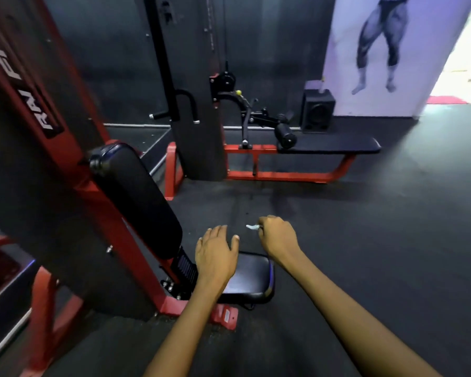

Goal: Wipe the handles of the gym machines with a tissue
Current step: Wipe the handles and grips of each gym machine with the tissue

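My right hand [278, 236] is curled into a fist and grips a small white tissue [252, 227], whose end sticks out to the left of my fingers. My left hand [215, 250] hangs open with relaxed fingers over the black seat pad [249, 278] of the red-framed machine in front of me. Both hands are in the air above the seat's far end, close together but apart. A curved black handle bar [186, 104] with chrome ends hangs on the weight stack column farther back.
A black back pad [136, 197] slopes up on the red frame [98, 202] at left. Behind stands a leg machine with a flat black bench [329, 145] and roller pad [286, 136]. A black speaker [317, 110] sits by the wall. Dark rubber floor [378, 227] spreads to the right.
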A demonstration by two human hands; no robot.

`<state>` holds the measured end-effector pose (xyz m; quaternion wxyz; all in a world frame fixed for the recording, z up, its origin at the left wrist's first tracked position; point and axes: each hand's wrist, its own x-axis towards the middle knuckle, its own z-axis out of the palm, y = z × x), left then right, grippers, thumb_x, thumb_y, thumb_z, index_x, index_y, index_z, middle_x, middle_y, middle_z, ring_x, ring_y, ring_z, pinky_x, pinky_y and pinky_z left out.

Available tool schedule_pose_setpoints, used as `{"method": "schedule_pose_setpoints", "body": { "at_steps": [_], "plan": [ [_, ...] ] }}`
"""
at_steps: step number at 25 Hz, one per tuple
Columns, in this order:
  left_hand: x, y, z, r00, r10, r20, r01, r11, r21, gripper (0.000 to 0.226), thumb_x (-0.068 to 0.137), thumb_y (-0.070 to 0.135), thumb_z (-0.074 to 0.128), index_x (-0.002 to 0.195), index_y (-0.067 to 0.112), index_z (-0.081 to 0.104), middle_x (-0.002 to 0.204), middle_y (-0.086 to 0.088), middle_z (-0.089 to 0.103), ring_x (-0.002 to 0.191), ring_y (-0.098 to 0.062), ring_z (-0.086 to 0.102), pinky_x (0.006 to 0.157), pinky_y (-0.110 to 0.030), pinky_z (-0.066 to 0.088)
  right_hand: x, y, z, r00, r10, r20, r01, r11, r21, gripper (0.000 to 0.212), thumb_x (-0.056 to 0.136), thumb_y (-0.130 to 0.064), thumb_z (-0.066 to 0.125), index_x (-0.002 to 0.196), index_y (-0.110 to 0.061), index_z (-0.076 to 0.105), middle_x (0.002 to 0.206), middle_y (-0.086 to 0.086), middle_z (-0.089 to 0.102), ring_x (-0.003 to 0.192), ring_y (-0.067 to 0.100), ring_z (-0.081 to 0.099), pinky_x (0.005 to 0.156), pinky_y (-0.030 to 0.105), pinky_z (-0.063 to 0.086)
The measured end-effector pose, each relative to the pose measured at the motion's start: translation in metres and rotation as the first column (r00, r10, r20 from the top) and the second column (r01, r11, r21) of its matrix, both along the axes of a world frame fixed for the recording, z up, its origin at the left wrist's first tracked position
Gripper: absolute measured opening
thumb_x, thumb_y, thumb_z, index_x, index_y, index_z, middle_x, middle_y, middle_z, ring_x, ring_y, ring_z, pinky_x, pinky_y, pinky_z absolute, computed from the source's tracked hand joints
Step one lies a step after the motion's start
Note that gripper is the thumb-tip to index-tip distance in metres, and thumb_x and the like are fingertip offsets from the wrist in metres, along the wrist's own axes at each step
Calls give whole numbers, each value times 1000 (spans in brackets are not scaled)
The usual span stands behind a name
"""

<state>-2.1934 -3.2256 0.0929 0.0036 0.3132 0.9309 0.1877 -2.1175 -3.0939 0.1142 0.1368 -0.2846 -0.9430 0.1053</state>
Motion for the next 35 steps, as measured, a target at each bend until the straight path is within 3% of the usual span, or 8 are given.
{"method": "schedule_pose_setpoints", "body": {
  "at_steps": [3, 10, 14, 24, 35],
  "plan": [
    [-7, 58, 14, 995, 96, -17, -95, 994, 45, 51, 101, 41, 41, 144, 13, 43, 148, -4, 45, 140, -21, 34, 115, -36, 23, -17, 68, 10, 996, 86, 7, -86, 996, 8, 23, 92, -15, 43, 103, -9, 62, 106, 9, 62, 99, 31, 58, 77, 35, 39],
    [-47, 183, 17, 968, 250, -23, -248, 967, 57, 54, 102, 43, 37, 148, 17, 35, 154, 0, 36, 145, -18, 25, 117, -33, 15, -86, 197, 14, 969, 248, -5, -248, 968, 43, 21, 94, -15, 43, 102, -10, 62, 105, 8, 62, 99, 28, 57, 74, 32, 36],
    [-106, 259, 6, 953, 303, -15, -302, 952, 45, 54, 103, 43, 32, 150, 16, 30, 157, 1, 29, 147, -16, 19, 118, -32, 11, -151, 273, 2, 950, 313, 15, -313, 948, 64, 26, 93, -14, 43, 110, -14, 63, 111, 6, 61, 104, 25, 57, 84, 32, 39],
    [-271, 429, 19, 923, 383, -31, -383, 924, 2, 57, 103, 43, 33, 152, 16, 27, 159, -2, 26, 148, -17, 17, 120, -33, 10, -334, 448, 18, 899, 437, 37, -438, 897, 63, 27, 94, -15, 42, 113, -14, 61, 113, 7, 60, 109, 26, 54, 86, 32, 37],
    [-480, 528, 19, 718, 672, -180, -674, 736, 59, 56, 102, 42, 36, 152, 20, 27, 159, 3, 24, 148, -12, 15, 118, -29, 7, -594, 557, 25, 707, 707, -25, -707, 706, -41, 25, 93, -18, 44, 109, -14, 63, 111, 8, 62, 105, 31, 57, 84, 37, 41]
  ]
}}
